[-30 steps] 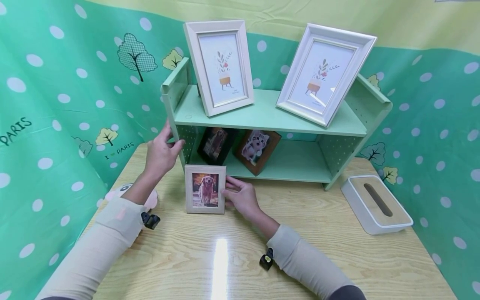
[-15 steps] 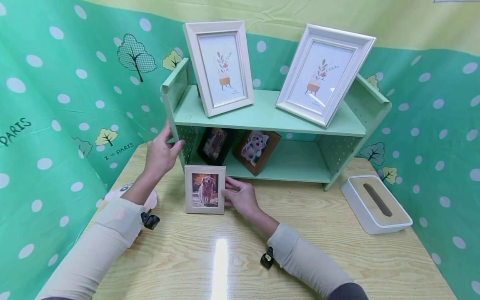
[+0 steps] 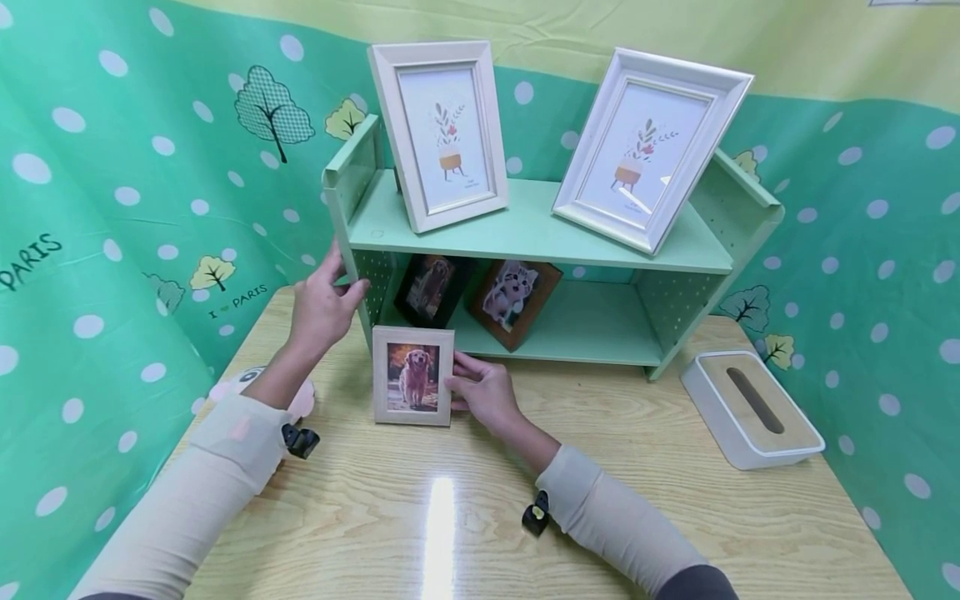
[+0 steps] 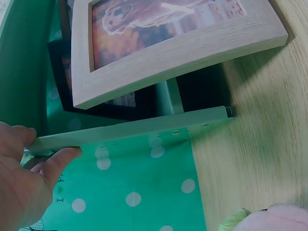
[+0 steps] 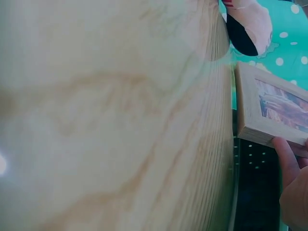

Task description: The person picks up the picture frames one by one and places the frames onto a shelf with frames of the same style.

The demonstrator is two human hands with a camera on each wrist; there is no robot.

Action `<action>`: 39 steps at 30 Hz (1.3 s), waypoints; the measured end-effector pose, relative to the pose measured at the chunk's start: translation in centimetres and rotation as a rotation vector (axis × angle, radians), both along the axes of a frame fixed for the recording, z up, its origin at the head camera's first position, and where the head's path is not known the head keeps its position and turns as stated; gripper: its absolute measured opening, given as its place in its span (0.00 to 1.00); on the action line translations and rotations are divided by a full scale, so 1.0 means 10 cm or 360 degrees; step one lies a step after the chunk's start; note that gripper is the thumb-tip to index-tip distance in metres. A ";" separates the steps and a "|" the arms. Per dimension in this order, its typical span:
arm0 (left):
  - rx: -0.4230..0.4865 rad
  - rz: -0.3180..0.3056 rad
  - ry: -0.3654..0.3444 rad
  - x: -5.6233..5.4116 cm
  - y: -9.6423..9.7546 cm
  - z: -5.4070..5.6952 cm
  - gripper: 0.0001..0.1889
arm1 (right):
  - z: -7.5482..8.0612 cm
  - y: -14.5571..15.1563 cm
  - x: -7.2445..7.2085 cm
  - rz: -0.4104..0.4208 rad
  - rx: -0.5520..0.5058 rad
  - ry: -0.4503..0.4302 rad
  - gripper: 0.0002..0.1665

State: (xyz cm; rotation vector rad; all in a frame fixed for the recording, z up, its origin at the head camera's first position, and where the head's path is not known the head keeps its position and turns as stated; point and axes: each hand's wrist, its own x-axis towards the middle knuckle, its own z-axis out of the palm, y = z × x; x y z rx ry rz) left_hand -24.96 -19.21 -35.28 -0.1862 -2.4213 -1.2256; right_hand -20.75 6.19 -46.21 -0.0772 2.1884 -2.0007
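Note:
My right hand [image 3: 487, 396] pinches the right edge of a small pale wooden photo frame [image 3: 380, 375] with a dog picture, held upright at the front left of a green two-tier shelf [image 3: 600, 233]. In the right wrist view, the fingers [image 5: 287, 161] lie against the frame's edge [image 5: 248, 96]. My left hand [image 3: 321, 308] grips the shelf's left side panel; the left wrist view shows the thumb [image 4: 61, 161] on one side of that panel's edge and a finger on the other.
Two white picture frames [image 3: 442, 221] [image 3: 585, 212] stand on the top tier. A black frame [image 3: 426, 300] and a brown frame [image 3: 513, 304] lean on the lower tier. A tissue box [image 3: 757, 417] sits right; a pink toy [image 3: 302, 402] is partly hidden by the left arm.
The photo frame in my right hand has shifted slightly up and to the right, with a faint tilt. My left hand stays on the shelf panel.

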 end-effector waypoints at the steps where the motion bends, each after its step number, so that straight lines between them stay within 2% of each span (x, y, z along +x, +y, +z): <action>1: 0.0003 -0.0003 -0.0001 0.00 0.00 0.00 0.44 | 0.00 0.00 0.00 0.0002 -0.0007 -0.0001 0.30; 21: 0.0027 -0.0010 -0.0010 0.00 0.00 -0.01 0.44 | 0.06 0.14 0.03 0.0005 -0.0109 -0.0001 0.32; 39: 0.0018 0.0002 -0.0022 0.00 0.01 0.01 0.44 | 0.09 0.32 0.08 -0.0039 -0.0106 -0.0020 0.32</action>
